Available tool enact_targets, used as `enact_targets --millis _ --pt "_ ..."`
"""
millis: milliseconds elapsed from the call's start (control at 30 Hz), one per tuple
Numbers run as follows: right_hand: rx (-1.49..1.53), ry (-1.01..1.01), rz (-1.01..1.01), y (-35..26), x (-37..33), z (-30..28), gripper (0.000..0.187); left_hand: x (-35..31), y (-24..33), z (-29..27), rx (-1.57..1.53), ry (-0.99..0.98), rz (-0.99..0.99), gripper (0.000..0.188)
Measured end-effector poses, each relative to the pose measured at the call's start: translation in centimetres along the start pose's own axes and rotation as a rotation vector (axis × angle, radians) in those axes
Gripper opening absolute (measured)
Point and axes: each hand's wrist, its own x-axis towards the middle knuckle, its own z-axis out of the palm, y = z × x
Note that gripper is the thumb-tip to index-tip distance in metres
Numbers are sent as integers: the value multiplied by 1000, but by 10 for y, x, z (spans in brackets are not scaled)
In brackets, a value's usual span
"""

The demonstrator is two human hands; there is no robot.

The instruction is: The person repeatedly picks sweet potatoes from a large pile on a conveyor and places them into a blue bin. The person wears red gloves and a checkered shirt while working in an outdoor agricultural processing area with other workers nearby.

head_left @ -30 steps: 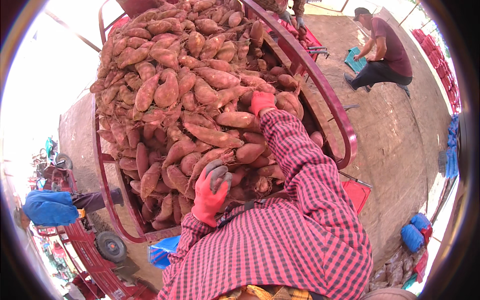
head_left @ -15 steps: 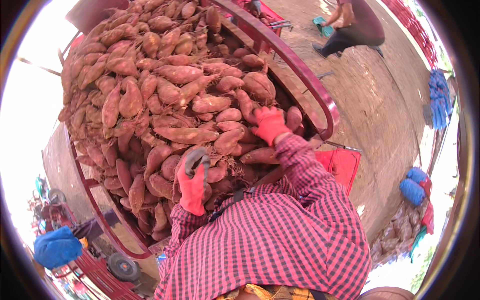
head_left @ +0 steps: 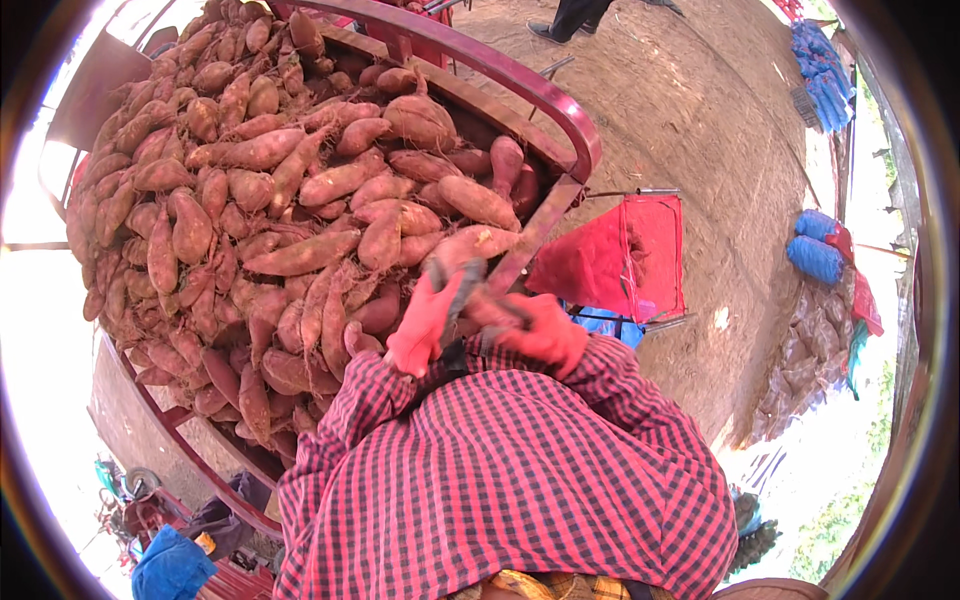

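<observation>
A large heap of reddish sweet potatoes with fine roots and soil fills a cart bed before me. My left hand, in a red glove with grey fingertips, is closed at the heap's near edge; motion blur hides what it holds. Close beside it, my right hand, in a matching glove, is wrapped round a blurred sweet potato that points toward the left hand. Just beyond both hands another sweet potato lies on the heap, near the cart's corner.
A dark red metal rail curves round the cart's far right side. A red open box stands on the ground to the right, with rolled blue net bags farther off. Part of another person's legs shows at the top.
My right hand has come back from the heap's right side toward my body, now with a sweet potato. My left hand has moved right and up, and the two are close together. The view has shifted right.
</observation>
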Motion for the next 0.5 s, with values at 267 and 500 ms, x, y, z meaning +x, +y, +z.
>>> enact_targets --millis 267,500 --pt "-312 980 635 183 -118 -160 40 -28 -21 13 360 -429 -215 47" --pt "-766 963 474 134 -44 -174 34 -77 9 -11 794 -59 17 50"
